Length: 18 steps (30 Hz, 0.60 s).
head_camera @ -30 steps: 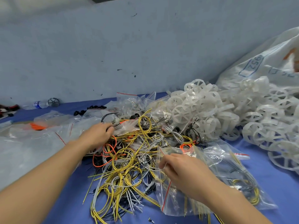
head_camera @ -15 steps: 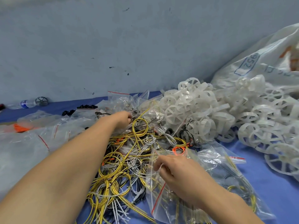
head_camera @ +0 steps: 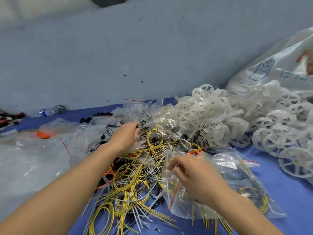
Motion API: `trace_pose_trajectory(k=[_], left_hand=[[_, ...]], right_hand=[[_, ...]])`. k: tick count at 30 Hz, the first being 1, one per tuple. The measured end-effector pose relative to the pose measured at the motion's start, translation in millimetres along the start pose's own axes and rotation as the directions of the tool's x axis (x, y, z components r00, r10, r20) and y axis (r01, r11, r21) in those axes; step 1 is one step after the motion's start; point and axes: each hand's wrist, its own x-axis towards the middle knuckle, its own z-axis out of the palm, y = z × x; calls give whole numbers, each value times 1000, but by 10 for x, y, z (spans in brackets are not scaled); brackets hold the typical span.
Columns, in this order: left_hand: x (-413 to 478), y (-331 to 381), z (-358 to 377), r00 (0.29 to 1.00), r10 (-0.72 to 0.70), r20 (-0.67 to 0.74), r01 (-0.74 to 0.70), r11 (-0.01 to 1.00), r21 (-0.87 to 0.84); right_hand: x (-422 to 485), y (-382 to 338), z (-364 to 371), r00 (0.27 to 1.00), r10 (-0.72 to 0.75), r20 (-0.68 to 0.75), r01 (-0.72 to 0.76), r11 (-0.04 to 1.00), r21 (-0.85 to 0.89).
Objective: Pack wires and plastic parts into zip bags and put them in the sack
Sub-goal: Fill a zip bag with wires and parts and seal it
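A tangled heap of yellow, white, black and orange wires (head_camera: 135, 180) covers the blue table in front of me. My left hand (head_camera: 126, 137) reaches into the far side of the heap, its fingers curled down among the wires and clear bags; what it grips is hidden. My right hand (head_camera: 191, 173) pinches the red-striped mouth of a clear zip bag (head_camera: 189, 207) lying to the right of the heap, with yellow wires inside. White plastic wheel-shaped parts (head_camera: 211, 119) are piled at the back right. The white sack (head_camera: 274, 65) lies behind them.
Loose clear zip bags (head_camera: 50, 150) spread over the left of the table, one holding orange wires (head_camera: 43, 134). More filled bags (head_camera: 245, 184) lie on the right. Small black parts (head_camera: 101, 114) and a plastic bottle (head_camera: 44, 112) sit near the blue-grey wall.
My left hand has moved away from me and to the right, from the near-left edge of the wire heap to its far side. My right hand stays at the zip bag's mouth.
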Motion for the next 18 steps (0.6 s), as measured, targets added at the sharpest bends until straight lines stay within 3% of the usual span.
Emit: trace_pose_trajectory(k=[2,4,7,9,10,14,18], left_hand=[[-167,158,-186,981,6,-196,-39,986,-161],[-422,338,-333,965,-25,-260,-90,903,-421],[-915,577,-348,999,-34,-33,-4,629,-778],[-1154,742,-242,994,39,106,66,562,-825],[-1220,820,-179,989,77,125,59,574,-817],[-1242,951,-100,988,147,56,-80,774,-629],[-1153,951,-58,922,272,277,-20,746,-666]], right_hand=[[-38,-7,14,998,29,-48,-29,999,18],[-68,-21,17,992,57,-112,-53,998,37],[-81,-61,12,977,76,-200,-58,994,93],[-90,-103,-2,966,71,-249,-42,992,121],[-96,-123,-12,960,66,-271,-30,990,136],[-127,-184,-90,940,65,-335,-6,985,175],[-141,-265,-117,923,2,-385,51,990,128]])
